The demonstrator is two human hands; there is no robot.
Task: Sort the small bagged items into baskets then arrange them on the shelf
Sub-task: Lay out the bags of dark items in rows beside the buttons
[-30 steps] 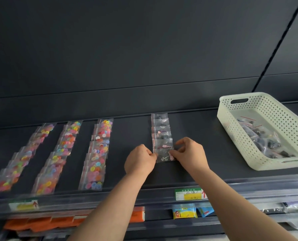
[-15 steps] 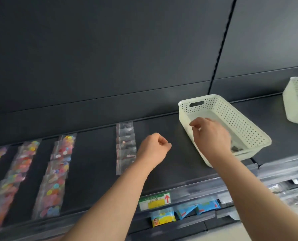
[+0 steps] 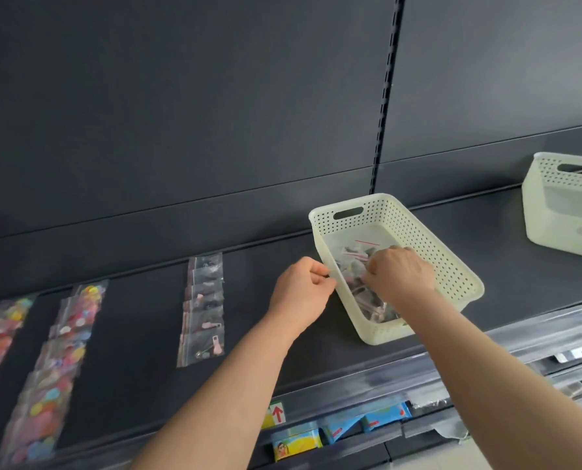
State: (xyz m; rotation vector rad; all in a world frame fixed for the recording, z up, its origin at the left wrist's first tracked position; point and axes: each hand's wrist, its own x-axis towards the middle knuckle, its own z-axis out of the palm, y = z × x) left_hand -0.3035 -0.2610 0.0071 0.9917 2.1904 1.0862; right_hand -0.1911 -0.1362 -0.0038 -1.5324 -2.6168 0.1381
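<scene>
Because the little bags [image 3: 352, 262] look light and slippery, my right grip [image 3: 401, 278] closes on them; top edges hold best.

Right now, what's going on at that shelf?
A person is stocking the shelf. Their right hand reaches into the cream basket, fingers among the small bags; whether it grips one is hidden. The left hand sits curled against the basket's left wall. A column of clear bags and columns of colourful ones already lie on the shelf to the left.
</scene>
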